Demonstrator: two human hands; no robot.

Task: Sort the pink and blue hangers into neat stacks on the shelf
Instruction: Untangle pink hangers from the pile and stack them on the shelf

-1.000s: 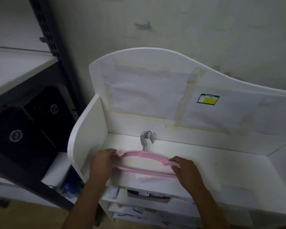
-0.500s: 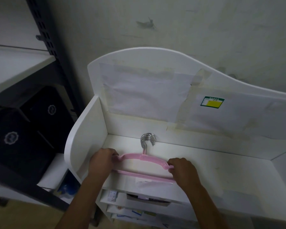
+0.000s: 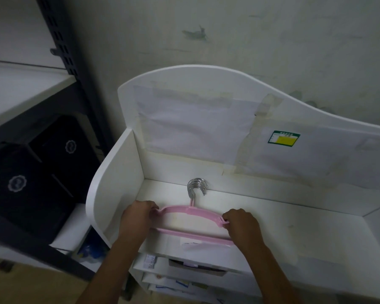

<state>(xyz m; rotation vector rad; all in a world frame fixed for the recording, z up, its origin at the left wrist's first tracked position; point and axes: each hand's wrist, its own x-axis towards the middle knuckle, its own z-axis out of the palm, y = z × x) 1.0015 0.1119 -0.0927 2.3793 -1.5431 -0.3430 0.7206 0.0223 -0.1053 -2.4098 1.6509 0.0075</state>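
Stack of smooth pink plastic hangers with curved shoulders and a straight lower bar lies flat on the matt white top board of the shelf unit, near its front edge, at about 6 o'clock in the view. Their shiny steel wire hooks bunch together at 12 o'clock from the stack, close to the curved white backboard. Left hand, knuckles up, fingers curled round the stack's 9 o'clock shoulder end. Right hand, likewise knuckles up, fingers curled, gripping the 3 o'clock end. Both forearms rise from 6 o'clock. Taped, wrinkled white paper sheets cover the backboard; a green and yellow rectangular label sits at 2 o'clock. Black boxes with pale round emblems sit in the dark metal rack at 9 o'clock.
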